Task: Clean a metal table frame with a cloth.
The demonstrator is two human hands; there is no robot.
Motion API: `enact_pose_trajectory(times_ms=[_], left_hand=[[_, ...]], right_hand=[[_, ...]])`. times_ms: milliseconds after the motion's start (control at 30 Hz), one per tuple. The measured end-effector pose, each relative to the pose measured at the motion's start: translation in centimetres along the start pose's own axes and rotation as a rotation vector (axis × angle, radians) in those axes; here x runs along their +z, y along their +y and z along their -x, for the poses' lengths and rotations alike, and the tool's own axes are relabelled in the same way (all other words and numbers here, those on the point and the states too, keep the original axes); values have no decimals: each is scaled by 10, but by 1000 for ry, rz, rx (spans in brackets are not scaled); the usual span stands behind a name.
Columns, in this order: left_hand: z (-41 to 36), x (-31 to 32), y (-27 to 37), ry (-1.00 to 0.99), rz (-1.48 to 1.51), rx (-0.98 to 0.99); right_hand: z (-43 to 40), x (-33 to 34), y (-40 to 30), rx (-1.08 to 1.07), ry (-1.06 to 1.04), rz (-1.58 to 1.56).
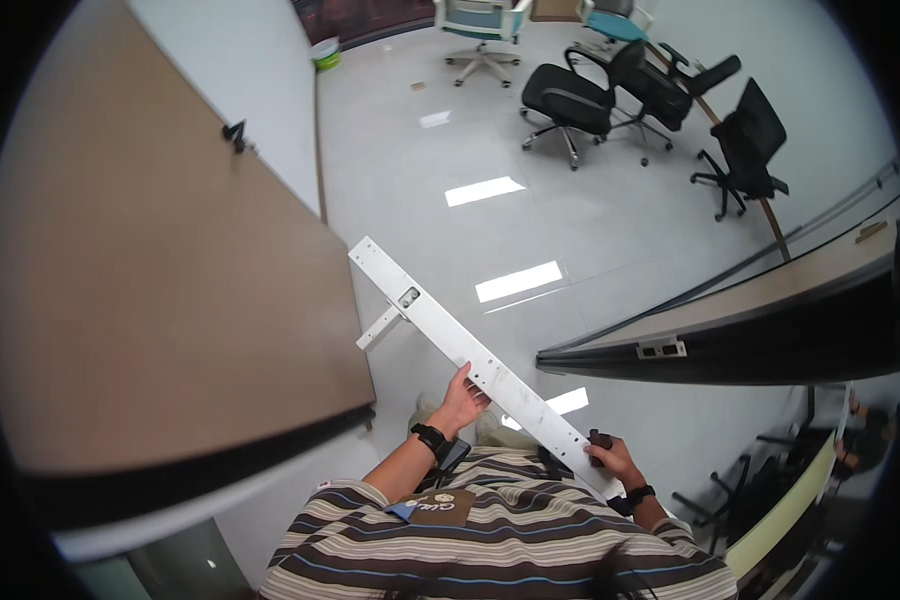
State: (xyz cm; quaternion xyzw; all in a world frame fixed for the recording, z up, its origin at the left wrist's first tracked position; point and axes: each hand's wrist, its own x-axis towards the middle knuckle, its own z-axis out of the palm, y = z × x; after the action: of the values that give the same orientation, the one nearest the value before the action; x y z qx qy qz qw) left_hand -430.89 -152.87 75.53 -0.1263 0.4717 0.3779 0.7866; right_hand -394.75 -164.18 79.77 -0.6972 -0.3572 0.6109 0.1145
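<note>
A long white metal beam (450, 337) with drilled holes slants across the space in front of me, its far end pointing to the upper left. A short white bracket (380, 330) sticks out sideways from it, near a rectangular cut-out with fasteners inside. My left hand (461, 401) holds the beam near its middle, with the thumb on the edge and the fingers underneath. At the near end, my right hand (613, 459) grips the beam beside my body. A small dark block-like object (600, 441) is at the right fingers; whether it is attached to the beam is unclear.
A brown door (172, 300) with a black handle (236, 137) stands at left. The dark door frame (757, 360) with its strike plate (661, 349) is at right. Beyond, black office chairs (570, 94) stand on glossy tiles (420, 180). Another person's arm (859, 450) shows at lower right.
</note>
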Motion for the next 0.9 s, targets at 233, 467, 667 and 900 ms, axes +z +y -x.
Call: enact_pose_trajectory(times_ms=[233, 467, 667, 900], left_hand=[[-93, 46, 298, -110, -224, -141], [-147, 144, 478, -129, -409, -273], [-231, 246, 610, -163, -548, -287], [-352, 378, 767, -104, -649, -254]], right_hand=[[-126, 131, -207, 76, 149, -230], [-178, 174, -368, 138, 281, -401], [-282, 158, -497, 147, 332, -548], [-438, 120, -649, 155, 294, -591]])
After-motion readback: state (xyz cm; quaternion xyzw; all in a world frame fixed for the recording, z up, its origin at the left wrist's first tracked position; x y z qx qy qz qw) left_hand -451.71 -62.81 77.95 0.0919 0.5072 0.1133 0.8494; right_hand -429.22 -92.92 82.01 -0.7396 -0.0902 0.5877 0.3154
